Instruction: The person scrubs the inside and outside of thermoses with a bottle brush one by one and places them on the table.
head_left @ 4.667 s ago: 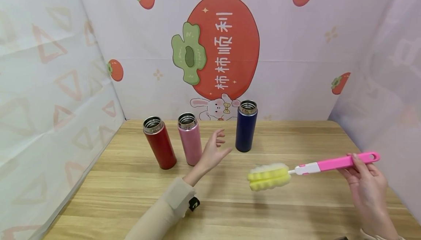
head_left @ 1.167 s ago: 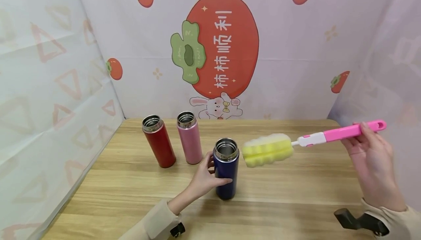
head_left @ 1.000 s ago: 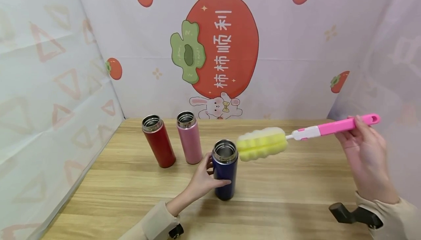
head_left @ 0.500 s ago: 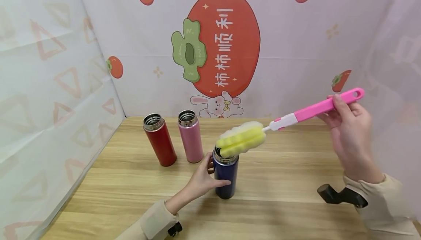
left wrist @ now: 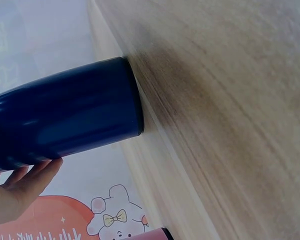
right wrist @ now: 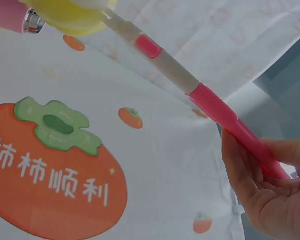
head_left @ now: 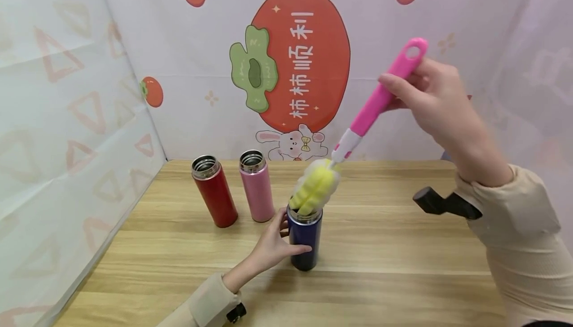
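My left hand (head_left: pixel 274 247) grips a dark blue bottle (head_left: pixel 305 240) that stands upright and lidless on the wooden table. In the left wrist view the blue bottle (left wrist: pixel 70 107) shows its base at the tabletop, with the hand's fingers (left wrist: pixel 32 185) along its side. High on the right, my right hand (head_left: pixel 434 103) holds a bottle brush (head_left: pixel 378 100) by its pink handle. The brush slants down to the left, its yellow and white sponge head (head_left: pixel 315 185) with the tip at the blue bottle's mouth. In the right wrist view, fingers and thumb wrap the pink handle (right wrist: pixel 245 135).
A red bottle (head_left: pixel 216 195) and a pink bottle (head_left: pixel 257 187) stand lidless to the left of the blue one. Behind the wooden table (head_left: pixel 380 247) hangs a printed cloth (head_left: pixel 201 43), and cloth walls rise at both sides.
The left hand took hold of the blue bottle and brought it nearer. The right hand rose and moved left, tilting the brush steeply until its sponge tip came to the bottle's mouth.
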Demonstrator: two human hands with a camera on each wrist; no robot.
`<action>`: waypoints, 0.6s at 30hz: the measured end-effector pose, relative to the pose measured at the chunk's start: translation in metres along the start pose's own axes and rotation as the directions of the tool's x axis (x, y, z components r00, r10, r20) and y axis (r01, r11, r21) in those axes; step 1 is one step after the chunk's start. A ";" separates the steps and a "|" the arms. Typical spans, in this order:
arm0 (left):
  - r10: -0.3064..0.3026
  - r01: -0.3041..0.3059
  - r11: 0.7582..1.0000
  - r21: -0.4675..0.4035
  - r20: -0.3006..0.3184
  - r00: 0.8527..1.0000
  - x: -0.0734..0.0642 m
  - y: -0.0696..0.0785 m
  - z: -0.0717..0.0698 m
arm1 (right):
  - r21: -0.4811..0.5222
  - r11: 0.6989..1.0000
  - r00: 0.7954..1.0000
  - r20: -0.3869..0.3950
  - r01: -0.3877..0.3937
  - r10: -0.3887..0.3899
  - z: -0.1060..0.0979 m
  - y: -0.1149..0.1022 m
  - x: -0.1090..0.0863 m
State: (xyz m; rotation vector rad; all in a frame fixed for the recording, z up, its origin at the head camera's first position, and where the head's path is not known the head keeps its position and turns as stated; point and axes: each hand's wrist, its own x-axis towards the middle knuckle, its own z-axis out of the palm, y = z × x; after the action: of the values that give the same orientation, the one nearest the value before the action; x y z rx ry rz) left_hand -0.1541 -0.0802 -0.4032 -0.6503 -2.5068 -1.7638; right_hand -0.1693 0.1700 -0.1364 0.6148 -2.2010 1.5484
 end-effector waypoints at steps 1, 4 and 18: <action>0.000 0.000 1.000 0.003 0.001 1.000 0.000 0.000 0.000 | -0.071 0.997 1.000 0.022 0.023 -0.021 0.004 -0.005 0.004; 0.005 -0.006 1.000 0.010 0.002 1.000 0.000 0.001 0.000 | -0.197 0.974 0.991 0.095 0.111 -0.094 0.016 -0.015 0.013; 0.028 -0.029 0.999 0.018 0.014 1.000 0.001 0.000 -0.001 | -0.224 0.925 0.910 0.354 0.306 -0.216 0.065 -0.025 0.024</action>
State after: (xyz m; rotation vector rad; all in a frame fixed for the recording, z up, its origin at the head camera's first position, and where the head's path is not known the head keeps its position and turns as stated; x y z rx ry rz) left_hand -0.1548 -0.0805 -0.4026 -0.6961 -2.5061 -1.7318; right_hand -0.1791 0.0977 -0.1248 1.0885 -2.3866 1.0367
